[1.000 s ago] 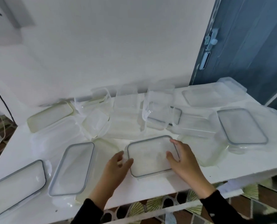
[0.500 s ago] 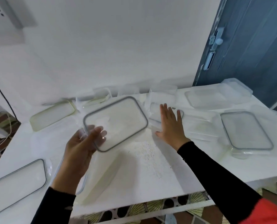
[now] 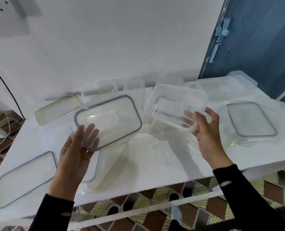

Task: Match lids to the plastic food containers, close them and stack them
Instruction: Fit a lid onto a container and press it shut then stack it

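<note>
My left hand (image 3: 75, 154) holds a clear rectangular lid with a grey seal (image 3: 110, 119) by its near corner, lifted above the white table (image 3: 155, 157), fingers under it and thumb on top. My right hand (image 3: 206, 130) grips a clear plastic container (image 3: 175, 107) by its near rim, raised and tilted so its open side faces me. Both hang over the middle of the table, side by side and apart.
Another grey-sealed lid (image 3: 25, 177) lies at the near left. A lidded container (image 3: 251, 119) sits at the right. More clear containers and lids (image 3: 131, 84) line the back by the wall. A greenish lid (image 3: 56, 110) lies back left. A blue door (image 3: 255, 39) stands at the right.
My right hand, which was reaching flat toward the back containers, has picked one up and brought it nearer. My left hand keeps the lid raised, shifted slightly right.
</note>
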Demonstrator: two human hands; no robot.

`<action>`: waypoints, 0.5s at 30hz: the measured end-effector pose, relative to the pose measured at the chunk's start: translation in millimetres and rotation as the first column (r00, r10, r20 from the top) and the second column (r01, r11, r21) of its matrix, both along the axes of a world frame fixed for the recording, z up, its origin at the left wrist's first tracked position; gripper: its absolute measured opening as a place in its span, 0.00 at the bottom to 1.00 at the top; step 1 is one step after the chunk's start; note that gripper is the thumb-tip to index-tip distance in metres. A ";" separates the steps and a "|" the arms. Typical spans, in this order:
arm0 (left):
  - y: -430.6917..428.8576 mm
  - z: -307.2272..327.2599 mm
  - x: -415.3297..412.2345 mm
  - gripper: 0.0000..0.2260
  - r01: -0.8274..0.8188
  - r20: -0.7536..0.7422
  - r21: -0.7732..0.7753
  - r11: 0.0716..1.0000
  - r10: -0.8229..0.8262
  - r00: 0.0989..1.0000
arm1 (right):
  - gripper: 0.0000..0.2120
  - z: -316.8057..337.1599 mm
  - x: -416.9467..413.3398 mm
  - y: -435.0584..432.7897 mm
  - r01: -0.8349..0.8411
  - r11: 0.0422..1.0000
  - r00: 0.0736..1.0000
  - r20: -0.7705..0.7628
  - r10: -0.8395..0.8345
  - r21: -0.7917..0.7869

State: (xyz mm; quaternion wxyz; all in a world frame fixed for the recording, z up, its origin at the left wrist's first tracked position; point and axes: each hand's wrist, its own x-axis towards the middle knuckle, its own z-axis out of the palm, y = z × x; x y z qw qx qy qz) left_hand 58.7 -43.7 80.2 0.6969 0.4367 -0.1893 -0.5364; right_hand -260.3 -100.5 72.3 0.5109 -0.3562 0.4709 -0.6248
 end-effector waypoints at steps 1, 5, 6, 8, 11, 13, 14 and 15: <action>2.7 -3.8 0.8 0.06 0.000 -0.004 0.029 1.000 0.000 1.000 | 0.23 -11.1 -2.3 10.5 -0.022 0.996 0.999 0.030 0.019 0.087; 15.4 -17.4 1.7 0.05 -0.020 -0.020 0.084 0.996 0.021 1.000 | 0.16 -47.3 -8.7 39.8 -0.008 0.960 0.996 0.087 -0.017 0.280; 18.3 -18.7 1.2 0.05 -0.034 -0.030 0.084 0.996 0.037 0.999 | 0.14 -51.9 -10.1 44.7 -0.014 0.955 0.998 0.060 -0.004 0.298; 22.6 -18.1 -3.5 0.07 -0.050 -0.060 0.084 0.995 0.055 0.997 | 0.11 -57.8 -9.0 52.6 -0.050 0.944 0.997 -0.046 0.069 0.327; 27.5 -21.5 -18.6 0.11 -0.009 -0.084 0.094 0.995 0.017 0.996 | 0.16 -65.7 -1.7 60.6 -0.133 0.917 0.970 -0.142 0.199 0.375; 30.8 -28.1 -32.1 0.14 0.052 -0.059 0.122 0.991 -0.045 0.997 | 0.18 -64.3 3.0 61.4 -0.143 0.915 0.955 -0.189 0.228 0.378; 32.1 -31.6 -40.3 0.14 0.074 -0.049 0.143 0.987 -0.067 0.997 | 0.17 -61.9 2.7 60.2 -0.138 0.923 0.942 -0.241 0.235 0.359; 33.2 -34.7 -47.8 0.15 0.091 -0.051 0.160 0.983 -0.084 0.995 | 0.17 -61.4 1.1 58.0 -0.141 0.930 0.925 -0.289 0.246 0.339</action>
